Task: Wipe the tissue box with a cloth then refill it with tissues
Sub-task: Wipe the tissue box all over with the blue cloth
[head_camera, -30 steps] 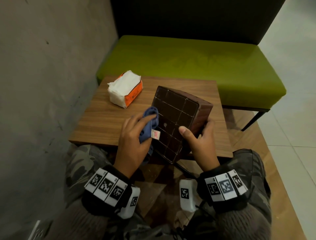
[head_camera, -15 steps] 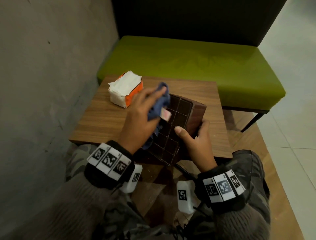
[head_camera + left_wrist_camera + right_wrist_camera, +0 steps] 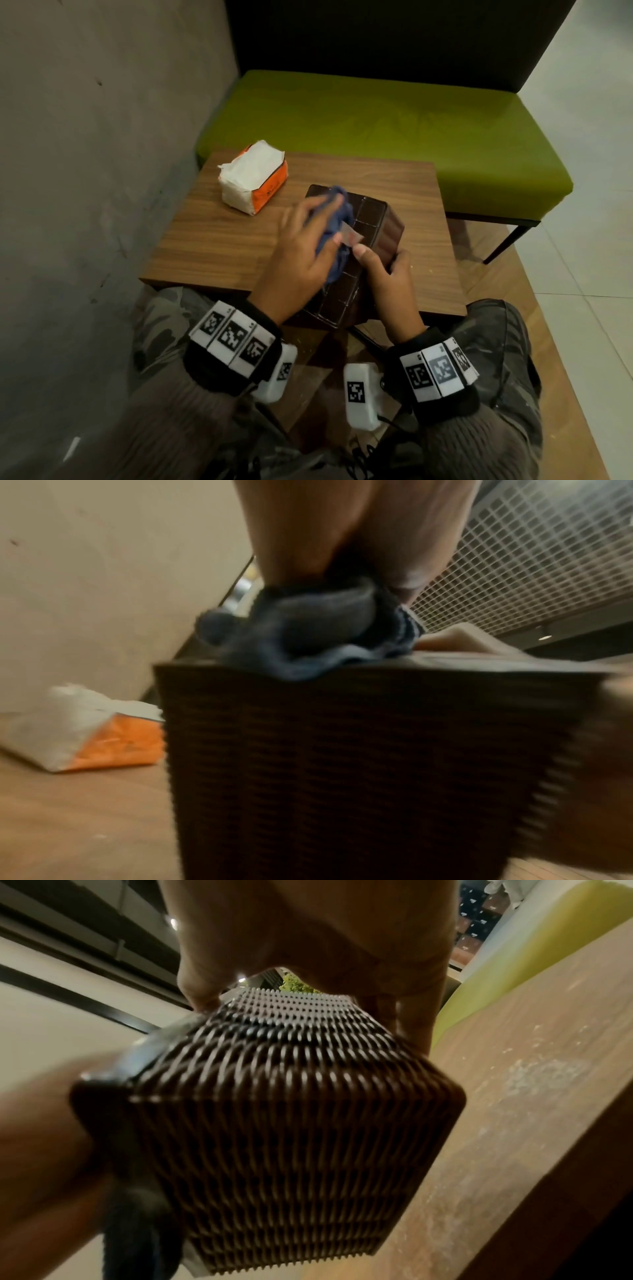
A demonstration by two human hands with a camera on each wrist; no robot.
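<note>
A dark brown woven tissue box lies tilted at the near edge of the wooden table, its gridded face up. My left hand holds a bunched blue cloth against that face, fingers stretched over it and thumb by its white tag. My right hand grips the box's near right corner, thumb on the gridded face and fingers round the side. The left wrist view shows the cloth squeezed under my fingers on the box's top edge. The right wrist view shows the woven wall.
An opened orange and white tissue pack lies at the table's far left corner. A green bench stands behind the table. A grey wall runs along the left. My knees are under the table's near edge.
My left hand has swept the cloth from the near left part of the gridded face toward its far end. The box has sunk lower and lies flatter. My right hand keeps its hold.
</note>
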